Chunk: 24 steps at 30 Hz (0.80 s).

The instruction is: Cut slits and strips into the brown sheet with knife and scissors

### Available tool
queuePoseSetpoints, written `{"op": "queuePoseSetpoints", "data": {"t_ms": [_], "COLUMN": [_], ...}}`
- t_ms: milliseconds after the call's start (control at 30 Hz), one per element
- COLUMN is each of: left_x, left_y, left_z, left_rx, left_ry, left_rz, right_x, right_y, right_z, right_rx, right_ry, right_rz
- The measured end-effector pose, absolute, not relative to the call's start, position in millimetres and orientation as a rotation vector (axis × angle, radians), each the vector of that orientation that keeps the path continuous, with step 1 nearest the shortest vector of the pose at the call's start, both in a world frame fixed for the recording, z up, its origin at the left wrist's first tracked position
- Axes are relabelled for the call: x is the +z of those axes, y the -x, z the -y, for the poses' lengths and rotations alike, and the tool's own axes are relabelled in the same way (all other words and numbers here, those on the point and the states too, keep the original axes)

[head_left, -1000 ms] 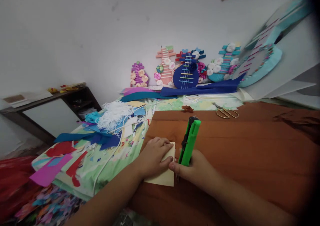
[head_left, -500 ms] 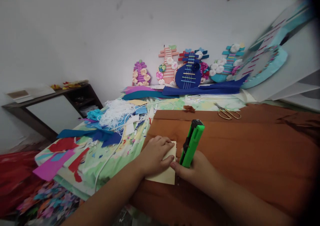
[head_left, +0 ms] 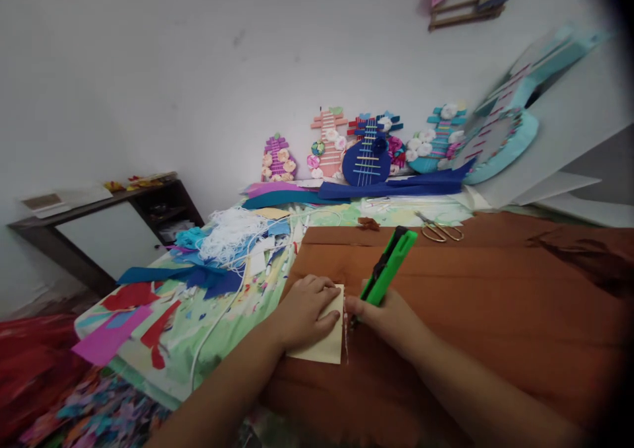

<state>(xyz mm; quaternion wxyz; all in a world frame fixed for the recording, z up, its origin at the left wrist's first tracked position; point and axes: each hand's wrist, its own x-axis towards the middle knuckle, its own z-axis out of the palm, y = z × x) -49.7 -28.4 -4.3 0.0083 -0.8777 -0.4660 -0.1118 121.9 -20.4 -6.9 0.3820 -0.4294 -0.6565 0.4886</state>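
Observation:
Under my left hand (head_left: 308, 312) lies a pale yellow card (head_left: 324, 350), pressed flat with the fingers spread over it. The card rests on brown fabric or paper (head_left: 475, 316). Just right of the card, my right hand (head_left: 389, 319) is wrapped round a green tool (head_left: 393, 267) with a dark inner part, its upper end leaning to the right. The tool's lower end is mostly hidden by the hand. A thin pale ragged line (head_left: 346, 342) runs along the card's right edge.
Gold-handled scissors (head_left: 443, 230) and a brown scrap (head_left: 368, 223) lie beyond. White string (head_left: 232, 236) and a pink sheet (head_left: 113, 336) are at the left. Decorated instrument shapes, including a dark blue one (head_left: 367, 160), stand by the wall.
My right hand has shifted slightly up beside the card, and the green tool leans further right. More of the ragged line shows. The view has tilted a little upward.

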Motion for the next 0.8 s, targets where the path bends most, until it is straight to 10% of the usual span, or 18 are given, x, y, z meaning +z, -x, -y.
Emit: {"op": "queuePoseSetpoints", "data": {"t_ms": [633, 800], "left_x": [6, 1], "left_y": [120, 129], "left_z": [111, 108], "left_rx": [-0.039, 0.025], "left_ry": [2.614, 2.339], "left_rz": [1.971, 2.149], "right_x": [18, 63], "right_y": [-124, -157], "right_z": [23, 18], "right_rx": [1.163, 0.442], "right_ry": [1.337, 1.657], "right_rz": [1.708, 2.236]}}
